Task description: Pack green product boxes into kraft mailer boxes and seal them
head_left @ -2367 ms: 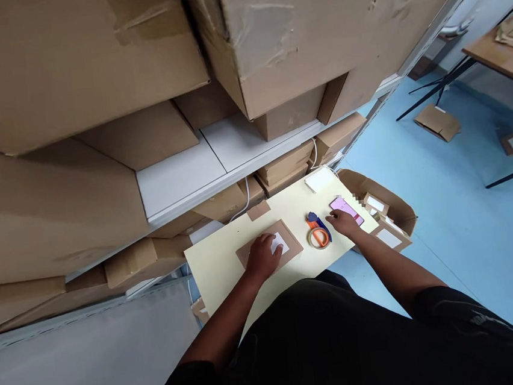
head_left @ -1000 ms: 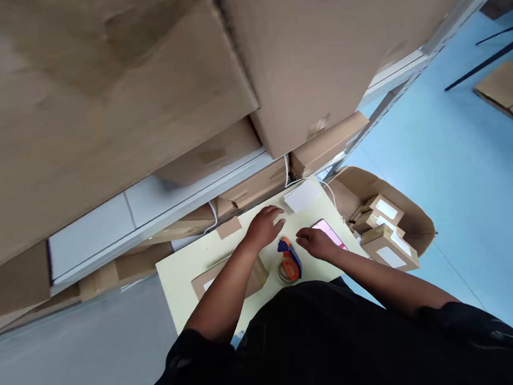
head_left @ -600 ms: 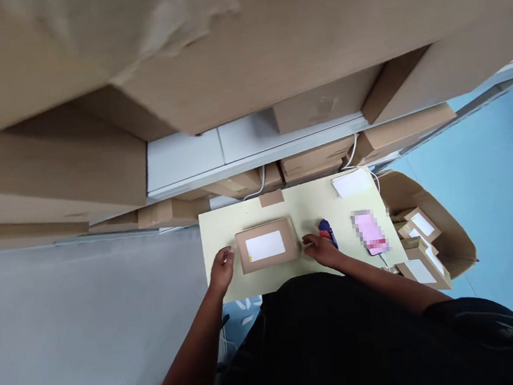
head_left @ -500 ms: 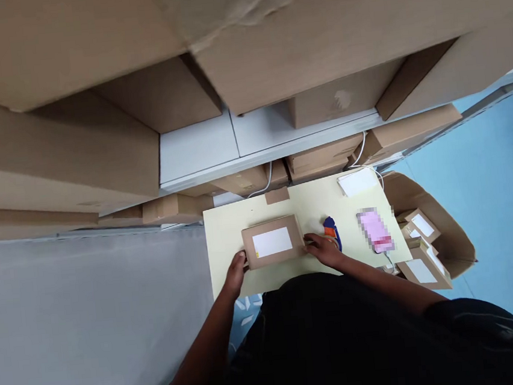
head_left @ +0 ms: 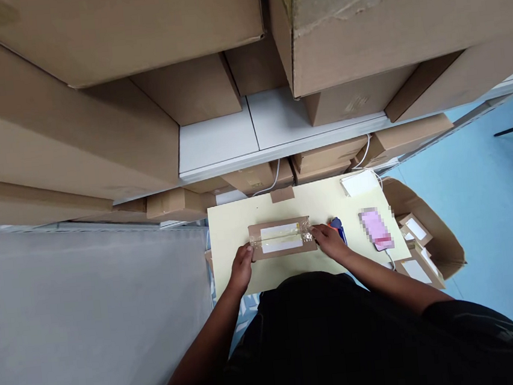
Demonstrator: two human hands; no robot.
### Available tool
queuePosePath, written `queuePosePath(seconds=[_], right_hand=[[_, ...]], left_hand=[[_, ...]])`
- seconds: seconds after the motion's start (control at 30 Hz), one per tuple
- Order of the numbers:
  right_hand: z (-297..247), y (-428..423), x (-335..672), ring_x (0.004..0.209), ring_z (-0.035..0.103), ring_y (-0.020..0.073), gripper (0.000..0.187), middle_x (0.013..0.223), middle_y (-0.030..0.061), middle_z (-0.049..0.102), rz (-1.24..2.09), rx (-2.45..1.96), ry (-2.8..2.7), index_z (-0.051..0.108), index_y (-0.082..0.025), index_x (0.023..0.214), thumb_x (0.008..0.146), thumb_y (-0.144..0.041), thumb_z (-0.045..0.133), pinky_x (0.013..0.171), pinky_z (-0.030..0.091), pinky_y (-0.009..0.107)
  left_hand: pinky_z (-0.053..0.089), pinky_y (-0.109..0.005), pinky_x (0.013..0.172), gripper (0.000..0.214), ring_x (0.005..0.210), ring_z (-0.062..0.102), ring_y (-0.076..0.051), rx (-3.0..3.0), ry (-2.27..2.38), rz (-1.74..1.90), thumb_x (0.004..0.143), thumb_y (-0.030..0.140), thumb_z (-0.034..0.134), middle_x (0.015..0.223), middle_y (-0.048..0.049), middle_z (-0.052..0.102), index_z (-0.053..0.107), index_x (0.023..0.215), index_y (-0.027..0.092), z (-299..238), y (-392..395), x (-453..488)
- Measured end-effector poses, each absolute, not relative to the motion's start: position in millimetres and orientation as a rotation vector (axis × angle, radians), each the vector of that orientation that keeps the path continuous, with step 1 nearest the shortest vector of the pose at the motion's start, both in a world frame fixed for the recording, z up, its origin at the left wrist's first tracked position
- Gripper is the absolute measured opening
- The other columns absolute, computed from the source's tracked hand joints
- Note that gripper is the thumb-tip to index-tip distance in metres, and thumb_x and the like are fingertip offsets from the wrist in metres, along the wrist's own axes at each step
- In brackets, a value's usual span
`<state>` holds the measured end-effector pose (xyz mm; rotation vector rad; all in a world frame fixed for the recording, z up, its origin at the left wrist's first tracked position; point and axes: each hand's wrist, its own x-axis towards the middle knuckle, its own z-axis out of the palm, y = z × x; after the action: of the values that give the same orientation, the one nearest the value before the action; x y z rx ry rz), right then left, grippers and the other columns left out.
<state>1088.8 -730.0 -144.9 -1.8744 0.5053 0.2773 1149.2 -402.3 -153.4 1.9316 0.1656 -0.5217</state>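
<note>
A small brown cardboard box (head_left: pixel 284 253) is on the pale yellow table, a white label (head_left: pixel 271 245) on the face toward me. Clear, shiny tape runs lengthwise over that label and creases at both ends. My left hand (head_left: pixel 242 265) grips the box's left end, thumb on top. At the opposite end, my right hand (head_left: pixel 330 241) has its fingers closed on the box's edge by the tape. Just beyond the right hand lies a blue and orange tape dispenser (head_left: pixel 339 228), partly covered by it.
On the table (head_left: pixel 228 231) are a pink blurred phone (head_left: pixel 375 228) with a cable, a white stack (head_left: pixel 359 182) and a brown cardboard piece (head_left: pixel 282 195). An open carton (head_left: pixel 446 253) with labelled boxes stands at right. Shelves (head_left: pixel 220 144) holding large cartons rise behind.
The box has been turned, so the label's yellow mark moved from lower left to upper right. Tape now shows across the label. Both hands stay at the box's ends.
</note>
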Motion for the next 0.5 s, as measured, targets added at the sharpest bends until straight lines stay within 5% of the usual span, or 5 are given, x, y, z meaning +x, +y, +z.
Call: queuePosePath(seconds=[0.2, 0.5], right_hand=[[-154, -731, 1106, 0.112, 0.071, 0.029, 0.046, 0.112, 0.0097, 0.079, 0.276, -1.916, 0.528, 0.08, -0.022, 0.106, 0.1, -0.054, 0.048, 0.104, 0.052, 0.043], [-167, -778, 1107, 0.105, 0.074, 0.0261, 0.041, 0.112, 0.0072, 0.079, 0.291, -1.884, 0.612, 0.079, -0.025, 0.109, 0.097, -0.053, 0.053, 0.098, 0.057, 0.039]], left_hand=[[0.048, -0.044, 0.11, 0.06, 0.126, 0.063, -0.03, 2.013, 0.192, -0.521, 0.094, 0.067, 0.053, 0.13, -0.0108, 0.07, 0.071, 0.128, 0.022, -159, -417, 1152], [0.058, -0.045, 0.091, 0.064, 0.106, 0.069, -0.031, 2.068, 0.259, -0.534, 0.092, 0.073, 0.05, 0.119, -0.0109, 0.072, 0.07, 0.122, 0.02, -156, -418, 1169]])
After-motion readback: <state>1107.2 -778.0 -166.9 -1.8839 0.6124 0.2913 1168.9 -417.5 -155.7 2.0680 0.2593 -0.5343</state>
